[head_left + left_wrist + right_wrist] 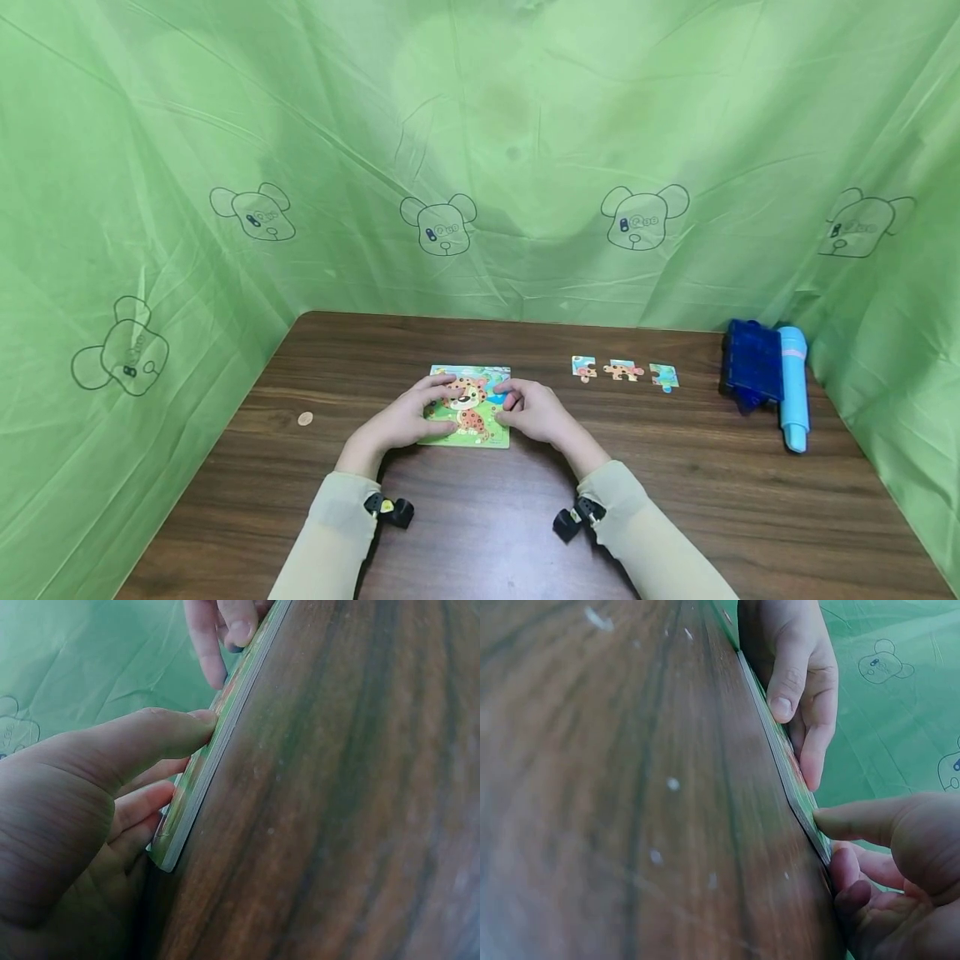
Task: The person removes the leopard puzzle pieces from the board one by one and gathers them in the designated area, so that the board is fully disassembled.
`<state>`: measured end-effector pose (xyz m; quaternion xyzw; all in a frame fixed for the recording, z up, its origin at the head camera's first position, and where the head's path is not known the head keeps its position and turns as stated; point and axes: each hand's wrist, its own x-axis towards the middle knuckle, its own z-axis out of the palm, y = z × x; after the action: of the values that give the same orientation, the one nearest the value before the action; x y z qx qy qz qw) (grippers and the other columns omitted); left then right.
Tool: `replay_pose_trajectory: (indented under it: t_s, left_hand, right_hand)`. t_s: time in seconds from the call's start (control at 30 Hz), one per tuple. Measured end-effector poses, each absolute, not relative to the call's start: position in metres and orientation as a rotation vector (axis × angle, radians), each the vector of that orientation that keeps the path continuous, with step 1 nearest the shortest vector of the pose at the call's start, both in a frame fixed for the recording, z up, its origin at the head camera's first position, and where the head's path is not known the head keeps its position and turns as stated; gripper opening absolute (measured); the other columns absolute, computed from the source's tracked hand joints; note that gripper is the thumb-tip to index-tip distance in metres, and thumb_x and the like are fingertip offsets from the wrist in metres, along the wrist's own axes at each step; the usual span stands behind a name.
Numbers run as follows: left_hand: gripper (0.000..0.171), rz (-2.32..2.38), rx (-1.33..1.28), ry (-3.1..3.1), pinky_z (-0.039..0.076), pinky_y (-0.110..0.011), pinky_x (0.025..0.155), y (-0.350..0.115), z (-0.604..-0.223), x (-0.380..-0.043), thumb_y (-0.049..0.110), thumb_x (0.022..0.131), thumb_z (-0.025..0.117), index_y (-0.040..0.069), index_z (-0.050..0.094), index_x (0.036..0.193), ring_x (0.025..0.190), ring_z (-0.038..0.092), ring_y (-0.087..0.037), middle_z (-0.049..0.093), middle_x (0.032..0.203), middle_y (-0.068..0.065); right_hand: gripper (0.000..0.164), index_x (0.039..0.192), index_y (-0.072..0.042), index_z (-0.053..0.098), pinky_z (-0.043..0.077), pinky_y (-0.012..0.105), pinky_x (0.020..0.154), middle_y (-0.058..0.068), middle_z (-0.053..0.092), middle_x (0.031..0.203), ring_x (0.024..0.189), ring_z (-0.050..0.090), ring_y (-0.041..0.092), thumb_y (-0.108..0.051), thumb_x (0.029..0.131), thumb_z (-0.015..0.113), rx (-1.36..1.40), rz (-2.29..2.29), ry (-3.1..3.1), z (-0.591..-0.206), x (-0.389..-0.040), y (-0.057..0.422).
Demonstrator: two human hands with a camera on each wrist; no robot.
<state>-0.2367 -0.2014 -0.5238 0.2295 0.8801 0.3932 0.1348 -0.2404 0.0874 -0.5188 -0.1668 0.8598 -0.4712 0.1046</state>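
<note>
A jigsaw puzzle [471,437] with a spotted cartoon leopard on a green and blue ground lies flat on the table, framed by both hands. Over its left side the left hand [408,414] rests, thumb near the front and forefinger reaching across the picture; in the left wrist view the thumb [169,735] touches the top face. At the right edge the right hand [536,410] touches the puzzle with forefinger and thumb, its other fingers bent in beside the edge. The right wrist view shows the right thumb [855,821] on the puzzle's surface.
Three loose puzzle pieces lie right of the puzzle: a left piece [582,366], a middle piece [622,369] and a right piece [664,375]. Farther right are a dark blue case [752,362] and a light blue tube [793,387]. A small round disc [305,418] lies at left. Green cloth [517,167] hangs around the table.
</note>
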Motion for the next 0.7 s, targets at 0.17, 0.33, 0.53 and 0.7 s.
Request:
replay_pose_trajectory:
  t_s: [0.17, 0.33, 0.53, 0.7]
  left_hand:
    - [0.062, 1.143, 0.663, 2.551, 0.031, -0.059, 0.128, -0.2016, -0.5252, -0.2377, 0.029, 0.096, 0.086, 0.015, 0.065, 0.153, 0.161, 0.032, -0.036, 0.039, 0.173, -0.006]
    - [0.062, 1.150, 0.667, 2.546, 0.030, -0.060, 0.128, -0.2017, -0.5260, -0.2379, 0.030, 0.096, 0.086, 0.015, 0.066, 0.153, 0.161, 0.032, -0.036, 0.039, 0.173, -0.006]
    - [0.062, 1.143, 0.667, 2.547, 0.030, -0.059, 0.128, -0.2017, -0.5262, -0.2377, 0.031, 0.096, 0.086, 0.015, 0.066, 0.153, 0.161, 0.031, -0.036, 0.038, 0.174, -0.006]
    - [0.061, 1.136, 0.668, 2.548, 0.031, -0.059, 0.128, -0.2014, -0.5252, -0.2370, 0.029, 0.097, 0.086, 0.014, 0.066, 0.152, 0.161, 0.032, -0.037, 0.038, 0.174, -0.007]
  right_hand:
    - [0.038, 0.128, 0.000, 0.075, 0.049, 0.024, 0.062, 0.000, 0.067, 0.088, 0.070, 0.058, 0.008, -0.004, 0.091, 0.085, -0.472, -1.391, 2.561, -0.5193, -0.2398, 0.0850]
    - [0.036, 0.126, -0.001, 0.074, 0.049, 0.025, 0.062, -0.001, 0.066, 0.088, 0.069, 0.057, 0.009, -0.005, 0.091, 0.085, -0.469, -1.390, 2.561, -0.5189, -0.2393, 0.0845]
    - [0.037, 0.125, -0.001, 0.074, 0.049, 0.025, 0.063, -0.001, 0.066, 0.087, 0.069, 0.057, 0.009, -0.006, 0.091, 0.085, -0.461, -1.396, 2.559, -0.5193, -0.2394, 0.0846]
    - [0.037, 0.125, -0.003, 0.073, 0.050, 0.026, 0.066, 0.000, 0.066, 0.087, 0.071, 0.059, 0.009, -0.005, 0.090, 0.086, -0.458, -1.409, 2.557, -0.5191, -0.2386, 0.0849]
